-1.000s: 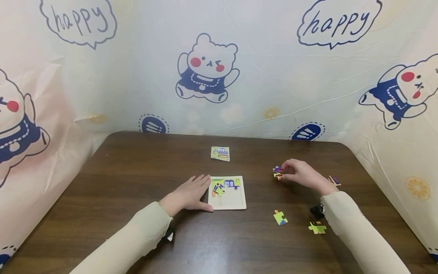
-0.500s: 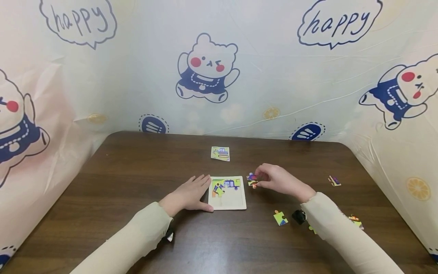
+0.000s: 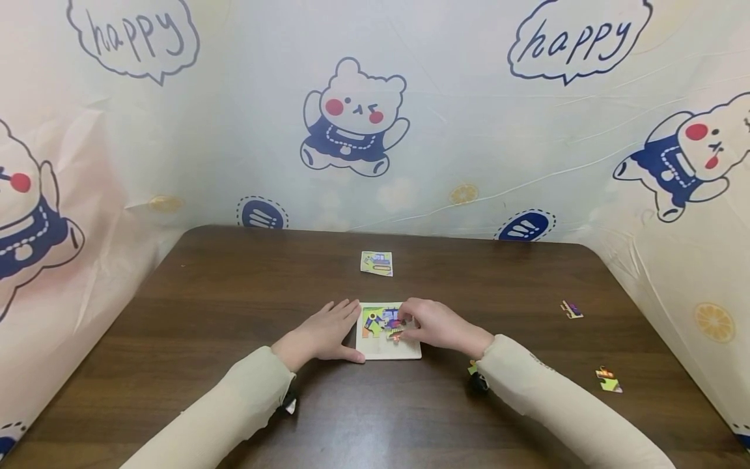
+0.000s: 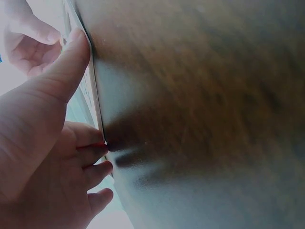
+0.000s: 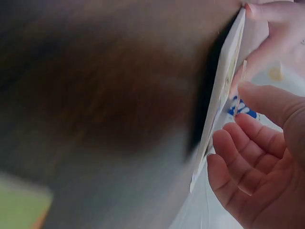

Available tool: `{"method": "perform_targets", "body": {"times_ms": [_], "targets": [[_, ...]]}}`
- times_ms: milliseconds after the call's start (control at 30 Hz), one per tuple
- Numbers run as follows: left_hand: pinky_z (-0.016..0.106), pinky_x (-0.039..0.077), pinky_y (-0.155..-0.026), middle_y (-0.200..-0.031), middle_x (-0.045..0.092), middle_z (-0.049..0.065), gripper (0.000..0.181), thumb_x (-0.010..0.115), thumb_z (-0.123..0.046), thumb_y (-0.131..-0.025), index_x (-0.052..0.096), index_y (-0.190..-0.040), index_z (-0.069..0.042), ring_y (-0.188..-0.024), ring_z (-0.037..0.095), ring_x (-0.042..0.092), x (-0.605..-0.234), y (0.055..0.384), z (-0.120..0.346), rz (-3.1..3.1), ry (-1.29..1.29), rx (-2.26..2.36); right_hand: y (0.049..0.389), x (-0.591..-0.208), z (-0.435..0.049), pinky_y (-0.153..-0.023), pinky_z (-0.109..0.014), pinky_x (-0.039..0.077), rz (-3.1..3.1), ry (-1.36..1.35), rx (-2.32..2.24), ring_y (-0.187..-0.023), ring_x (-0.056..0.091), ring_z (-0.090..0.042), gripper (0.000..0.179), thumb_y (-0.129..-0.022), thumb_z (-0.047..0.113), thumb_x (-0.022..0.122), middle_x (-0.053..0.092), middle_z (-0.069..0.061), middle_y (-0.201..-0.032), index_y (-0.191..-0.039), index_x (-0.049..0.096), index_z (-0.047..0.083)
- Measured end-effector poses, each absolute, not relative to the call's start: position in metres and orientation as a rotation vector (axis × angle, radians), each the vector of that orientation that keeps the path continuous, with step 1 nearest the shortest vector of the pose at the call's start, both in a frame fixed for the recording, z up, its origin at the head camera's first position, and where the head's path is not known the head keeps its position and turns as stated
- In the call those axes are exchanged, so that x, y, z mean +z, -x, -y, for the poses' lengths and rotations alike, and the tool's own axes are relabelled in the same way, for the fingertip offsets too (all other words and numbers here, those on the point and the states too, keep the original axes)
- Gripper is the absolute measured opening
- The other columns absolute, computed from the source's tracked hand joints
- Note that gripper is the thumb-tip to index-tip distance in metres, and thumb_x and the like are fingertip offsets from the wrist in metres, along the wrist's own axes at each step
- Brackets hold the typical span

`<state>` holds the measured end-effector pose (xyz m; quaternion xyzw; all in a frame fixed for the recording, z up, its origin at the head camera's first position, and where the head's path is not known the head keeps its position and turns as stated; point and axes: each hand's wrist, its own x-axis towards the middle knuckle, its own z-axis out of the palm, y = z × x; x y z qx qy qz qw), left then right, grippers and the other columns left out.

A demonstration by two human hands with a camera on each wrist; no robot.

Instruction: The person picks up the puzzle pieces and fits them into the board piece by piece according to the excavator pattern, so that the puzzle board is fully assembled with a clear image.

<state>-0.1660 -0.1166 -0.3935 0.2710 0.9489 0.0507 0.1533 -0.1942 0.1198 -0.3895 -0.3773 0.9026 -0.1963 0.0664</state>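
Note:
A white puzzle board (image 3: 389, 354) lies mid-table, with joined pieces along its upper and left part showing a vehicle picture. My left hand (image 3: 322, 331) rests at its left edge, fingers extended and the thumb at the near corner. In the head view my right hand (image 3: 442, 326) is over the board's right side, pinching a colourful jigsaw piece (image 3: 396, 335) between thumb and fingers. Seen edge-on in the right wrist view, that jigsaw piece (image 5: 243, 71) stands just off the board's surface. My right fingers cover part of the board's picture.
Behind the board lies a small picture card (image 3: 376, 263). Loose jigsaw pieces lie to the right: a purple one (image 3: 571, 309) and a green-orange one (image 3: 609, 379). Another green piece (image 3: 472, 368) peeks out by the right sleeve. A patterned cloth (image 3: 351, 195) hangs behind the table.
My right hand has carried the jigsaw piece leftward from the table's right side to over the board. Its sleeve now covers some loose pieces and has uncovered another. My left hand stays put.

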Motion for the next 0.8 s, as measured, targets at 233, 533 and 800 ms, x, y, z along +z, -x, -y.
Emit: {"method": "perform_targets", "body": {"times_ms": [233,533,800], "targets": [[0.046,0.014,-0.108,-0.148,0.023,0.015,0.096,0.061,-0.060,-0.077,0.029,-0.142,0.003,-0.136,0.030,0.019,-0.393,0.166,0.116,-2.721,-0.767,0.160,0.195,-0.395,-0.107,-0.061,-0.026,0.045,-2.772,1.090,-0.579,-0.069,0.049,-0.010,0.018,-0.078,0.016,0.073,0.058,0.001,-0.082,-0.091,0.064,0.006],[0.046,0.014,-0.108,-0.148,0.022,0.015,0.097,0.061,-0.061,-0.077,0.028,-0.142,0.003,-0.136,0.031,0.018,-0.392,0.165,0.116,-2.723,-0.766,0.148,0.193,-0.394,-0.103,-0.061,-0.027,0.044,-2.774,1.043,-0.581,-0.068,0.048,-0.012,0.021,-0.078,0.016,0.074,0.058,-0.001,-0.082,-0.092,0.064,0.005],[0.046,0.014,-0.108,-0.148,0.023,0.015,0.096,0.061,-0.060,-0.077,0.029,-0.142,0.003,-0.135,0.031,0.019,-0.392,0.165,0.116,-2.728,-0.767,0.159,0.193,-0.393,-0.103,-0.060,-0.026,0.043,-2.757,1.042,-0.592,-0.069,0.048,-0.012,0.022,-0.078,0.017,0.074,0.057,-0.001,-0.083,-0.094,0.064,0.006]]}}
